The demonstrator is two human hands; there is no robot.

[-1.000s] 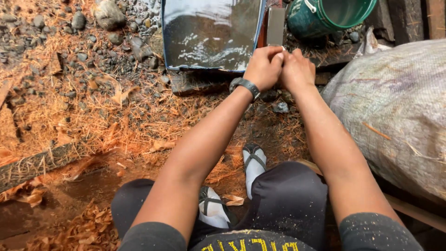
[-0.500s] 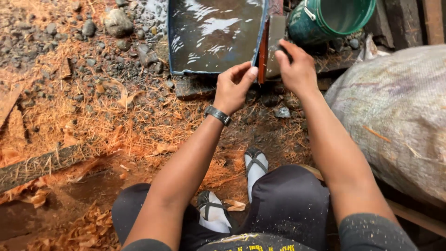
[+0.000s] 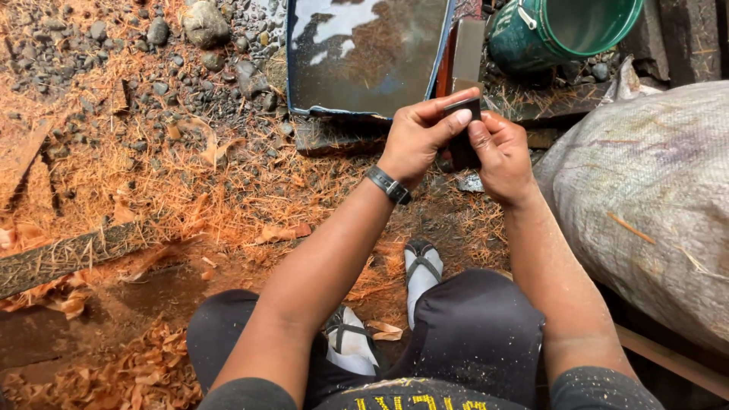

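Note:
My left hand (image 3: 416,143), with a dark watch on its wrist, and my right hand (image 3: 503,158) meet in front of me. Together they pinch a small dark flat rectangular piece (image 3: 461,140), held upright; the left fingers lie across its top and the right thumb presses its side. Its lower part is hidden behind my hands. Just beyond it a grey rectangular stone (image 3: 468,52) lies on a reddish block at the edge of a shallow blue-rimmed tray of water (image 3: 298,91).
A green bucket (image 3: 531,45) stands at the back right. A large grey woven sack (image 3: 645,197) fills the right side. Orange wood shavings, pebbles and a dark plank (image 3: 61,258) cover the ground at left. My sandalled feet (image 3: 421,266) are below.
My hands drew back from the stone beside the tray toward my body and closed together around the dark piece, now held up between them.

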